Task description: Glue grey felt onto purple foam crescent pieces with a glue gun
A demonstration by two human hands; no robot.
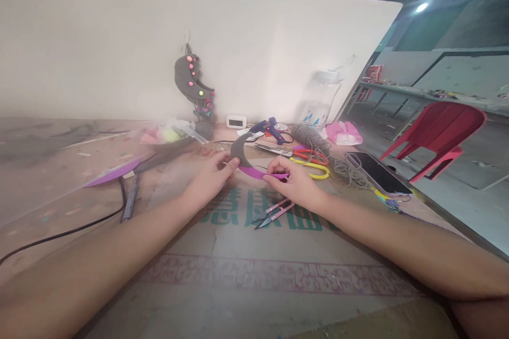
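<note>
Between my two hands is a crescent-shaped piece, grey (pixel 240 150) along its upper part and purple (pixel 253 171) along its lower part. My left hand (pixel 218 174) grips it at the left, thumb on the edge where grey meets purple. At the right, the thumb and fingers of my right hand (pixel 292 180) pinch the purple end. Pink-handled thread snips (pixel 274 214) lie on the printed board just below my right hand. Scissors with red handles (pixel 312 156) and a yellow-handled pair (pixel 320 170) lie behind that hand.
A finished-looking grey crescent ornament (pixel 185 78) with coloured balls is against the white panel. Behind my hands are a blue glue gun (pixel 271 128), grey yarn (pixel 312 140), a bottle (pixel 321 98) and a phone (pixel 377 172). A black cable (pixel 87 226) crosses the left side.
</note>
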